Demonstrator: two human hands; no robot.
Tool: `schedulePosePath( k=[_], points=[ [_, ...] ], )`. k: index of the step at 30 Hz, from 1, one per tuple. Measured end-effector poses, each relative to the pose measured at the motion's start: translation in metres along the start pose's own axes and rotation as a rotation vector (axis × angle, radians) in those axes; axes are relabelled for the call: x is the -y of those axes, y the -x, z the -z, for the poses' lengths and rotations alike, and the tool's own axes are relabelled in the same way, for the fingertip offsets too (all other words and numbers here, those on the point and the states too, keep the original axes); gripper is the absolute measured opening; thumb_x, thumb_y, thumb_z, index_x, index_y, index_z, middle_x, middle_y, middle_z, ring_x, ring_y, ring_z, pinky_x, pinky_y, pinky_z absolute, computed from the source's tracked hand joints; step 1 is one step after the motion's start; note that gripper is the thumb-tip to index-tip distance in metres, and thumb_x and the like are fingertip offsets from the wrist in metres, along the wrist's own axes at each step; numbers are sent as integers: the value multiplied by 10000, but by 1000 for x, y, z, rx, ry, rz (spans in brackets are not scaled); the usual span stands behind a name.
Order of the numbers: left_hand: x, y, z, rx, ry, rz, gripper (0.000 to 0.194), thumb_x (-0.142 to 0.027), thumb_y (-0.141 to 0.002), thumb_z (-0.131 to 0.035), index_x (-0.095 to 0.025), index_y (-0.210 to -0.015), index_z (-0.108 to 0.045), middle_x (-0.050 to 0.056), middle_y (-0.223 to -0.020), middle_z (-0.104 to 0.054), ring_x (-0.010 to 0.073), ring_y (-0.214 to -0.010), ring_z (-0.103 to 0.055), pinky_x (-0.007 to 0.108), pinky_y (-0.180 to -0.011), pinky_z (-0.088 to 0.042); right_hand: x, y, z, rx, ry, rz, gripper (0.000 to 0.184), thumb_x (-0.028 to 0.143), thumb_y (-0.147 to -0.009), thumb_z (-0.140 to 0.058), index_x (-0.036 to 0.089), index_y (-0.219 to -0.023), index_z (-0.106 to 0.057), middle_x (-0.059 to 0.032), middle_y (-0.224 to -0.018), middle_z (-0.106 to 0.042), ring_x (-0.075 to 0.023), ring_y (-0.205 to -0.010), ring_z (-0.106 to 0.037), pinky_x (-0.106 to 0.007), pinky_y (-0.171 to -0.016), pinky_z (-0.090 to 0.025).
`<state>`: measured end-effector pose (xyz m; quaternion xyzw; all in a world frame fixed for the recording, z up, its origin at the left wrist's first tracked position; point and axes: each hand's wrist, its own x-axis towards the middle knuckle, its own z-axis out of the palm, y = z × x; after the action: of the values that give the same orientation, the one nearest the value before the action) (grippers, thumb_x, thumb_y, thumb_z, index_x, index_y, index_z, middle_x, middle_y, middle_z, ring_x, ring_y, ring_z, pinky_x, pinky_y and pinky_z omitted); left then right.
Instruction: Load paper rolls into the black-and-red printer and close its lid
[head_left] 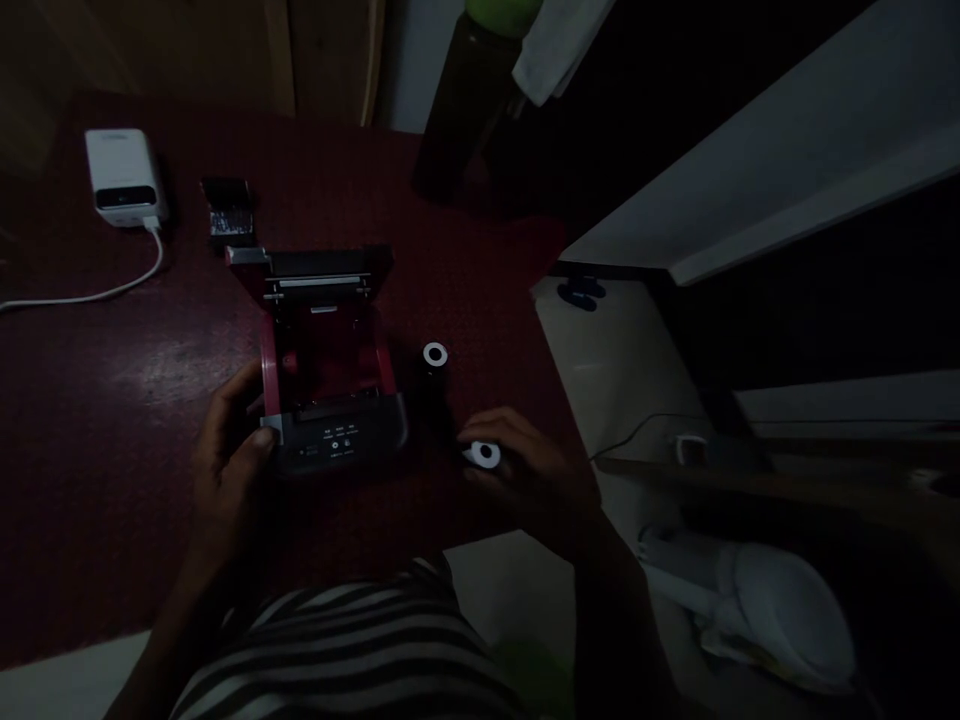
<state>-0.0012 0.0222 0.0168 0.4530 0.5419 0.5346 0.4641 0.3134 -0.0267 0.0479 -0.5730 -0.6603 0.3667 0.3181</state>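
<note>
A small black-and-red thermal printer stands on the table with its lid raised, so its red inner bay shows. My left hand grips the printer's left side, the thumb on its front corner. To the right of the printer, my right hand holds a small white paper roll between thumb and fingers, its round end facing up. Another paper roll stands on end just right of the printer, apart from both hands. Dim light hides the lower parts of the rolls.
The dark red table ends at the right above a pale floor. A white power bank with a cable lies at back left, beside a small dark open case. A tall bottle with a green lid stands behind. Slippers lie on the floor.
</note>
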Motion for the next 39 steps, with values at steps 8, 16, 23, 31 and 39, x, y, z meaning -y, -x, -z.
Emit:
schedulePosePath(
  k=[8, 16, 23, 31, 39],
  points=[
    [-1, 0, 1, 13, -59, -6, 557, -376, -943, -720, -314, -1496, -716, 43, -1526, -720, 333, -1404, -665, 420, -1088, -607, -4, -20, -24, 227, 171, 233, 558, -21, -951, -447, 242, -1355, -727, -112, -1298, -782, -260, -1247, -716, -588, -1186, -543],
    [-1, 0, -1, -10, -42, -10, 562, -360, -925, -734, -336, -1487, -736, 19, -1534, -719, 314, -1417, -658, 390, -1104, -603, -6, -17, -30, 292, 151, 178, 679, -18, -950, -428, 237, -1547, -626, -117, -1499, -733, -246, -1447, -656, -605, -1298, -474],
    [-6, 0, -3, -9, -23, -3, 559, -419, -939, -762, -319, -1489, -734, 30, -1556, -700, 354, -1452, -629, 443, -1161, -584, 0, -7, -11, 167, 5, -70, 587, 187, -979, -716, 268, -1550, -608, -123, -1524, -725, -292, -1391, -715, -549, -1174, -599],
    [-4, 1, -3, -1, -33, 3, 552, -393, -947, -750, -346, -1497, -731, 11, -1557, -705, 350, -1484, -610, 452, -1192, -562, -29, -65, -6, -237, -42, -153, 414, 276, -900, -788, 253, -1312, -763, -99, -1356, -805, -243, -1014, -782, -464, -966, -643],
    [2, 1, 2, 19, -12, 28, 583, -461, -949, -773, -344, -1516, -711, 44, -1589, -679, 375, -1533, -564, 446, -1071, -630, -34, -100, -22, -194, -65, -90, 276, 330, -845, -767, 244, -1107, -755, -60, -1143, -830, -266, -1084, -771, -471, -1001, -611]
  ],
)
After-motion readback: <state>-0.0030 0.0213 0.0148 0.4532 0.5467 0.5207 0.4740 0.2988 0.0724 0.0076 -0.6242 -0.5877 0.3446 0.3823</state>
